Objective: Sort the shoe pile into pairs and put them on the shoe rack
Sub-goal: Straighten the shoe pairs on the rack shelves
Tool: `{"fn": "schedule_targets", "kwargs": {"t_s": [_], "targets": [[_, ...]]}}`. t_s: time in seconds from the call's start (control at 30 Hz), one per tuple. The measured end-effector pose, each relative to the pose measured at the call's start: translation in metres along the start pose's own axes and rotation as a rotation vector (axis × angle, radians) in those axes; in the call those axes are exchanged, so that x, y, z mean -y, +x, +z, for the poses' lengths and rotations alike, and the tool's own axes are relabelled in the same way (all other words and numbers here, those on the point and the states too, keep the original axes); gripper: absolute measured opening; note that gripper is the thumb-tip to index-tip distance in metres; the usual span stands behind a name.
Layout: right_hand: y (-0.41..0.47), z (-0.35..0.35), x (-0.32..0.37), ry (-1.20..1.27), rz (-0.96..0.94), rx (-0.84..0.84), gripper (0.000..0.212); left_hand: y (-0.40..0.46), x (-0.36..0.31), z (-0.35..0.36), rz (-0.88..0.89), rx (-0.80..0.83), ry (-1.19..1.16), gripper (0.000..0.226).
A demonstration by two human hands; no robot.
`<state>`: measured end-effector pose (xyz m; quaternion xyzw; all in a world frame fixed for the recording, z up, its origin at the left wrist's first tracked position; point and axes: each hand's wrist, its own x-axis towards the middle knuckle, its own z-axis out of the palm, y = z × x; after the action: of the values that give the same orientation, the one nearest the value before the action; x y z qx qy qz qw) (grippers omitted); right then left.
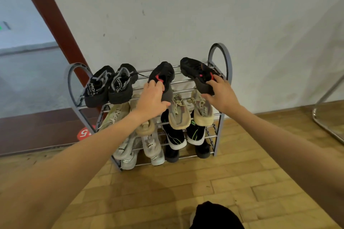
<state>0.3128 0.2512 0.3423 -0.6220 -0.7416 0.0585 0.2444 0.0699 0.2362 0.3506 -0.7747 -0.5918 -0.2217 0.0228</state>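
A grey metal shoe rack with several tiers stands against the white wall. On its top tier, my left hand grips the heel of a black shoe with red trim. My right hand holds the heel of the matching black and red shoe at the top tier's right end. A black pair with white lettering lies at the top left. Beige pairs fill the second tier. Black and green shoes and pale grey shoes sit lower down.
The rack stands on a wooden floor. A dark red door frame and threshold with a red round sticker lie to the left. A chrome tube frame is at the right edge. My dark knee shows at the bottom.
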Motion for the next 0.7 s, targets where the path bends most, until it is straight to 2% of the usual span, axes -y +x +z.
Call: {"fn": "schedule_targets", "kwargs": {"t_s": [0.17,0.43,0.57,0.7], "targets": [[0.001,0.007,0.003,0.011,-0.016,-0.063,0.047,0.017,-0.014,0.005,-0.043,-0.078,-0.067,0.047],[0.029,0.015,0.011,-0.023,0.037,-0.155,0.047,0.052,-0.036,0.012,0.006,-0.103,-0.050,0.049],[0.033,0.017,0.011,-0.079,0.046,-0.123,0.052,0.066,-0.050,0.018,0.004,-0.118,-0.048,0.050],[0.030,0.015,0.000,-0.017,0.023,-0.064,0.056,0.065,-0.057,0.032,-0.017,-0.106,-0.101,0.052]]}}
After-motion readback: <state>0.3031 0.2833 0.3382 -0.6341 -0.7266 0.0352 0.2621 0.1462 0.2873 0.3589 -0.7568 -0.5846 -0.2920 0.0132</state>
